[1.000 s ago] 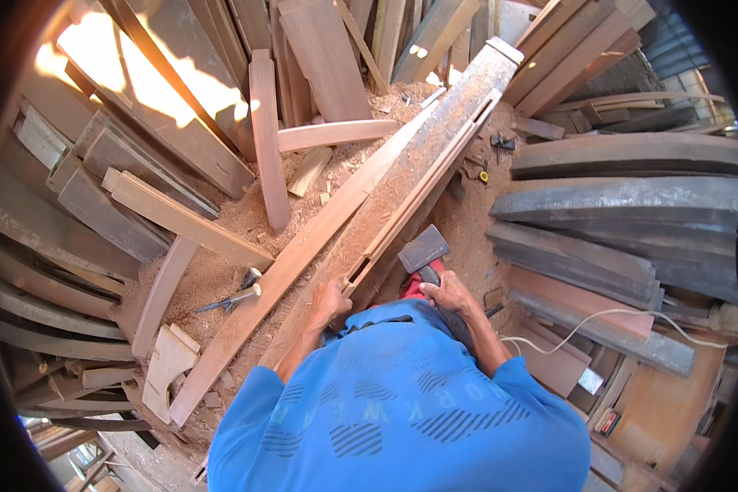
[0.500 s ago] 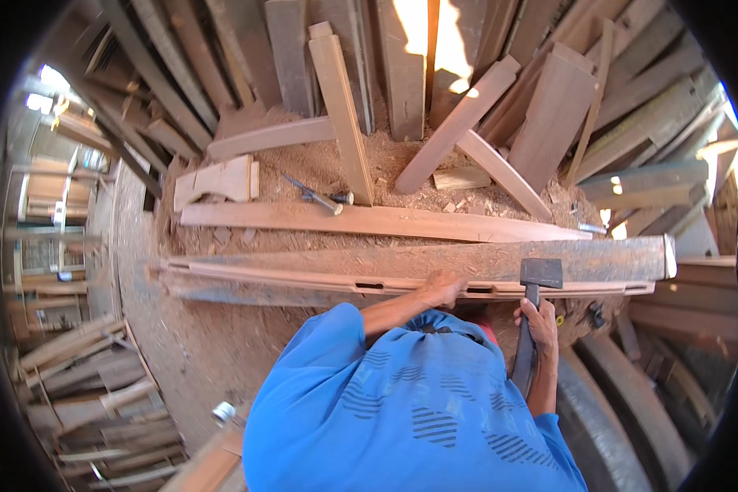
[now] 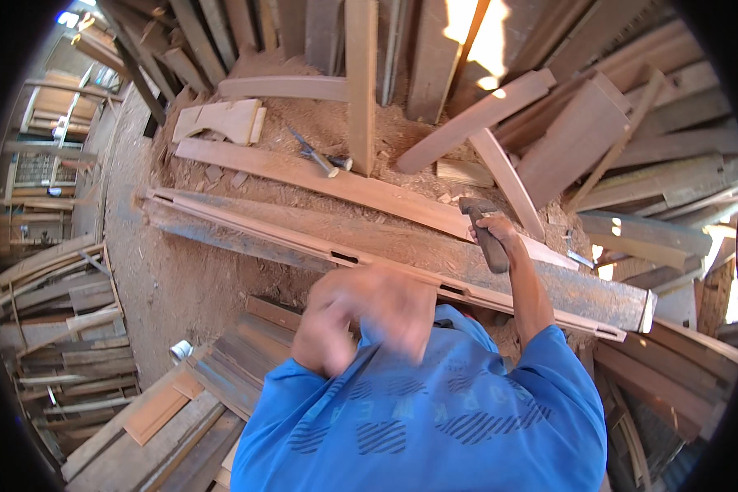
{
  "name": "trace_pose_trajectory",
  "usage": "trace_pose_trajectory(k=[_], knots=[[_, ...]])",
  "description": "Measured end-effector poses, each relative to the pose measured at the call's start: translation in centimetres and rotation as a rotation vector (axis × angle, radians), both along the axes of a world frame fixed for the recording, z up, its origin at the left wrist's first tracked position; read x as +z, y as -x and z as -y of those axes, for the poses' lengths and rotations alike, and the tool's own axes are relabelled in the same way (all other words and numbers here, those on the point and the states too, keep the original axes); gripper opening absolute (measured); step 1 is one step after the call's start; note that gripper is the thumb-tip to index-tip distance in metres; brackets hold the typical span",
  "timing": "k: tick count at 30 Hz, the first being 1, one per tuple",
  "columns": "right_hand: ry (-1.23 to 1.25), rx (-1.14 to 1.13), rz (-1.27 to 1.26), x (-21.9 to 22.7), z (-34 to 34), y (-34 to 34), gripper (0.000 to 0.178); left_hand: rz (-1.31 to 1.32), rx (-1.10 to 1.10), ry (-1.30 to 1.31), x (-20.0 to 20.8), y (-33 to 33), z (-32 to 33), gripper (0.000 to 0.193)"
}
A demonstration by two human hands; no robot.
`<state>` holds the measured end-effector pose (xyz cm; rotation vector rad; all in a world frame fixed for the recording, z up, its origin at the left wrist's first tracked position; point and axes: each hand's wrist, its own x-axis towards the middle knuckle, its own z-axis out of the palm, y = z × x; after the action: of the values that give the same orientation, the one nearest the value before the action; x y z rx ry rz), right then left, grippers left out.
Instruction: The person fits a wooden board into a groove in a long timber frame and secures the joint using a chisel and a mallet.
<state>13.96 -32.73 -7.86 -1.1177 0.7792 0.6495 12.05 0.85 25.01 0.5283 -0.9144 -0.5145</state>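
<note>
My right hand [image 3: 498,228] is closed around a hammer [image 3: 490,250], gripping it near its dark head, over the far side of the work beam. My left hand [image 3: 369,316] is raised in front of my blue shirt, close to the camera; motion smears its fingers. Beneath both hands a long, narrow wooden rail [image 3: 287,238] with slots cut in it lies along the thick beam [image 3: 566,287]. Past the beam, a pale plank [image 3: 328,184] lies among wood shavings, with chisels [image 3: 313,154] just behind it.
A curved-cut board [image 3: 215,121] rests at the far left. Boards [image 3: 476,119] lean at the back, beside an upright post [image 3: 362,90]. Stacked timber [image 3: 66,344] fills the left side, and more planks [image 3: 180,410] lie at the near left. Shavings cover the ground.
My right hand has carried the hammer forward and left, across the beam. My left hand has lifted off the slotted rail toward the camera. The whole view has tilted.
</note>
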Motion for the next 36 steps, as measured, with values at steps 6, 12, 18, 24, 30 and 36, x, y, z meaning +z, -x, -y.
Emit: trace_pose_trajectory(k=[6, 12, 18, 24, 30, 36], knots=[[-0.049, -0.092, 0.089, -5.0, -2.3, -4.5, 0.013, 0.436, -0.235, 0.138, 8.8, -6.0, 0.7, 0.015], [-0.147, -0.383, -0.017, -7.3, -6.5, -5.1, 0.027, 0.255, -0.466, 0.233, 6.4, -9.4, 5.7, 0.019], [0.134, 0.148, 0.104, -3.7, -7.8, -3.0, 0.030, 0.190, -0.608, 0.337, 5.0, -11.9, 10.7, 0.022], [0.245, -0.102, 0.033, -5.0, 3.1, -1.4, 0.022, 0.252, -0.572, 0.408, 5.0, -11.7, 16.7, 0.028], [0.345, -0.450, 0.127, -2.2, 19.3, -1.7, 0.013, 0.287, -0.356, -0.359, -4.6, -7.5, 20.9, 0.047], [0.756, -0.334, 0.303, 2.5, 34.6, -6.2, 0.062, 0.931, -0.060, -1.659, -21.6, 3.4, 19.1, 0.071]])
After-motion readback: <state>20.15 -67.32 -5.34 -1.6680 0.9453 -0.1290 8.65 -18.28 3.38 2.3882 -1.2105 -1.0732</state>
